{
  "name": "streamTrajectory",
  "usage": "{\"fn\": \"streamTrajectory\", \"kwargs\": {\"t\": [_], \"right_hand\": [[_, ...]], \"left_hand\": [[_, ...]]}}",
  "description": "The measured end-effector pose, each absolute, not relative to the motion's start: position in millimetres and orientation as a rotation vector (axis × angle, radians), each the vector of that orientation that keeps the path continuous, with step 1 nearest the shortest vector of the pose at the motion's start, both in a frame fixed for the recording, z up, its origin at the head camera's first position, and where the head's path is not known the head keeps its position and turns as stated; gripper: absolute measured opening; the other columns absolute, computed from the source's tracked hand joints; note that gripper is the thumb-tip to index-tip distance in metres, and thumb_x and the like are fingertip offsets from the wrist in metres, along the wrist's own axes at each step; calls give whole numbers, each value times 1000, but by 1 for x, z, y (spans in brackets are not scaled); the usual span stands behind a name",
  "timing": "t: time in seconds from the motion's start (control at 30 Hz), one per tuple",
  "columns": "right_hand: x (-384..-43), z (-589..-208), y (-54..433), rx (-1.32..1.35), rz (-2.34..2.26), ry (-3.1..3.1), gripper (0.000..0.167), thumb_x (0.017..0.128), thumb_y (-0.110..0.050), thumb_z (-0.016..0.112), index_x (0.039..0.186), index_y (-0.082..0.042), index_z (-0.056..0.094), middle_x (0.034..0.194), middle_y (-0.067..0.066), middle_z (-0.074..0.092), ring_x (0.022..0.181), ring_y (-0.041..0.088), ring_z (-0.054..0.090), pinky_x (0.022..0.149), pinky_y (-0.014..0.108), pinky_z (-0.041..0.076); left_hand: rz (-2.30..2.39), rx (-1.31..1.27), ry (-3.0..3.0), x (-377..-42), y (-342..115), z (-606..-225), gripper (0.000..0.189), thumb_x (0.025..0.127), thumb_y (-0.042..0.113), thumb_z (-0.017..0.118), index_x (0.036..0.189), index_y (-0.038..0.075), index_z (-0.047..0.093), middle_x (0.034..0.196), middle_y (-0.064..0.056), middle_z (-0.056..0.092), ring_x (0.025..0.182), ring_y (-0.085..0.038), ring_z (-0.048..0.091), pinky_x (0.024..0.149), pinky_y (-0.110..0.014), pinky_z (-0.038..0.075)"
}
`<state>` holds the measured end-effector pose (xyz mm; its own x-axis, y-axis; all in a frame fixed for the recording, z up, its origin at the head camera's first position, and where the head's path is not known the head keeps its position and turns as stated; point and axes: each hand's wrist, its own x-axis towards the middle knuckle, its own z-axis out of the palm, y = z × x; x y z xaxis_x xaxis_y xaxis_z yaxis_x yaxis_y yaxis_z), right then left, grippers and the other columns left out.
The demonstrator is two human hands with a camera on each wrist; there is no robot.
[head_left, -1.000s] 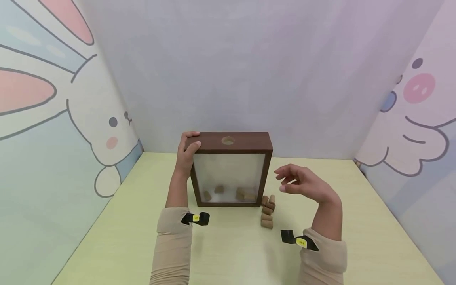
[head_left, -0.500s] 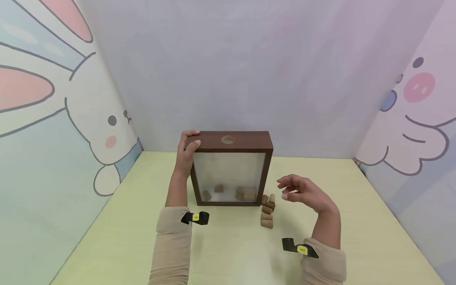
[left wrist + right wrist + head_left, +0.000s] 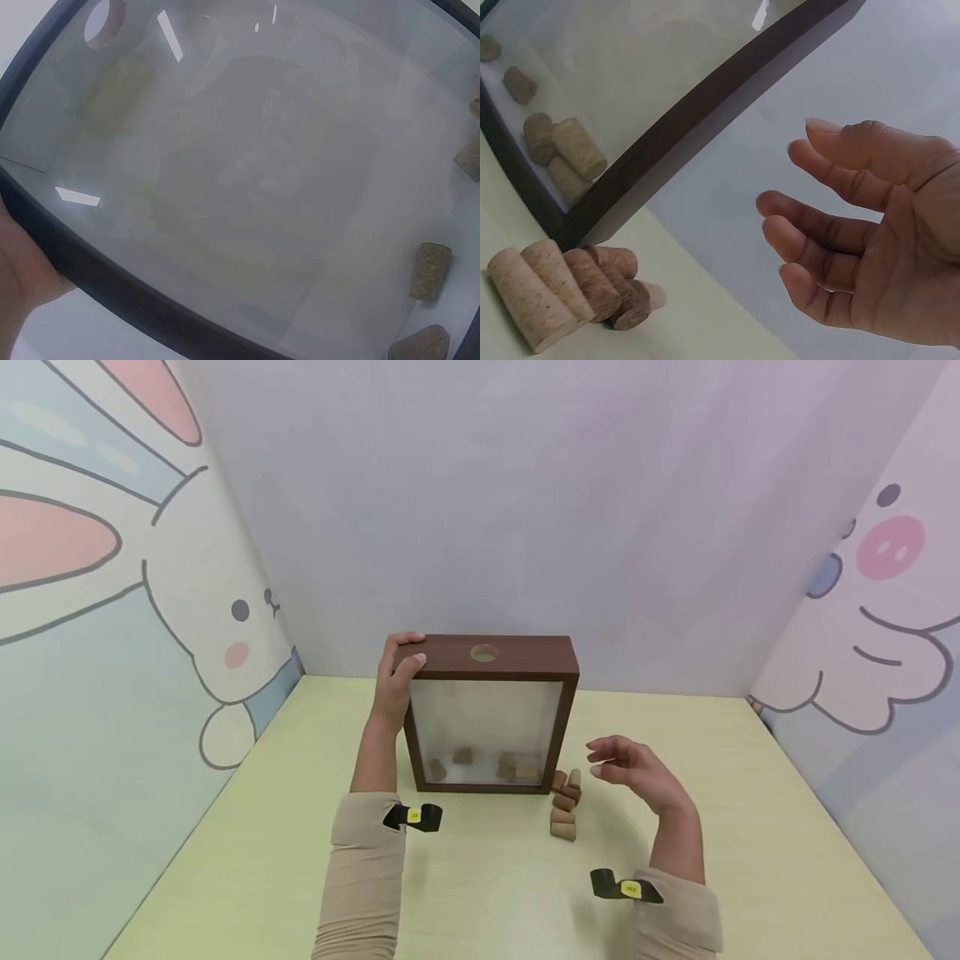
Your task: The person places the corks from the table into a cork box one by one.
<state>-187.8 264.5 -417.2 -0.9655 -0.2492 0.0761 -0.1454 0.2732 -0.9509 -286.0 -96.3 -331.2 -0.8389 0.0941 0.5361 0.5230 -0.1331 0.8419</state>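
Observation:
A dark brown wooden box frame [image 3: 517,655] with a clear front pane stands upright on the table, a round hole in its top. My left hand [image 3: 397,687] grips its top left corner, thumb in front and fingers over the top. Inside, at the bottom, lie several corks [image 3: 431,271]. Outside the lower right corner is a small heap of corks [image 3: 536,300], some pale, some darker brown. My right hand [image 3: 633,772] hovers to the right of that heap, fingers loosely bent, with nothing in them; the right wrist view shows the palm [image 3: 915,262] bare.
The pale yellow-green table [image 3: 480,893] runs back to a plain light curtain wall [image 3: 480,510]. A side wall with a rabbit drawing [image 3: 217,618] stands at the left, another with a pig drawing [image 3: 885,610] at the right.
My right hand has sunk lower, from beside the box's pane toward the level of the loose corks. My left hand keeps its grip on the box, which has not moved.

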Motion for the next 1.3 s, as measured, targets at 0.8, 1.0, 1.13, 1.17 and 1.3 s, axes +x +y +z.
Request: {"fn": "streamTrajectory", "kwargs": {"t": [0.8, 1.0, 1.13, 1.17, 1.3], "right_hand": [[-214, -487, 258, 109, -1837, 2410, 48, 86, -11, 65, 128, 5, 48, 116, 23, 54, 87, 19, 54, 70, 34, 42], [-218, -487, 256, 63, -1704, 2465, 49, 80, -10, 70, 124, 4, 53, 112, 20, 53, 87, 22, 51, 71, 33, 42], [-220, -486, 253, 40, -1594, 2509, 44, 80, -12, 70, 120, 2, 57, 112, 17, 52, 95, 26, 48, 75, 35, 41], [-220, -485, 252, 36, -1575, 2520, 43, 81, -11, 69, 120, 2, 57, 111, 17, 52, 95, 26, 48, 75, 34, 41], [-220, -484, 249, 30, -1557, 2555, 39, 80, -7, 68, 116, 4, 58, 102, 14, 53, 87, 24, 47, 71, 33, 40]], "left_hand": [[-2050, -677, -1862, -287, -95, -331, 36, 84, 21, 49, 116, 4, 47, 117, -3, 44, 103, -19, 42, 89, -35, 27], [-2055, -684, -1845, -286, -97, -332, 36, 85, 19, 48, 116, 2, 46, 118, -5, 44, 103, -20, 41, 89, -34, 27], [-2053, -696, -1838, -287, -97, -332, 36, 85, 19, 48, 116, 1, 45, 118, -5, 44, 102, -19, 42, 89, -34, 28], [-2052, -699, -1836, -287, -97, -332, 37, 85, 19, 48, 117, 1, 45, 118, -4, 44, 102, -19, 42, 89, -34, 28], [-2051, -702, -1836, -287, -97, -332, 38, 84, 20, 48, 117, 0, 45, 120, -4, 44, 102, -20, 42, 89, -34, 28]]}}
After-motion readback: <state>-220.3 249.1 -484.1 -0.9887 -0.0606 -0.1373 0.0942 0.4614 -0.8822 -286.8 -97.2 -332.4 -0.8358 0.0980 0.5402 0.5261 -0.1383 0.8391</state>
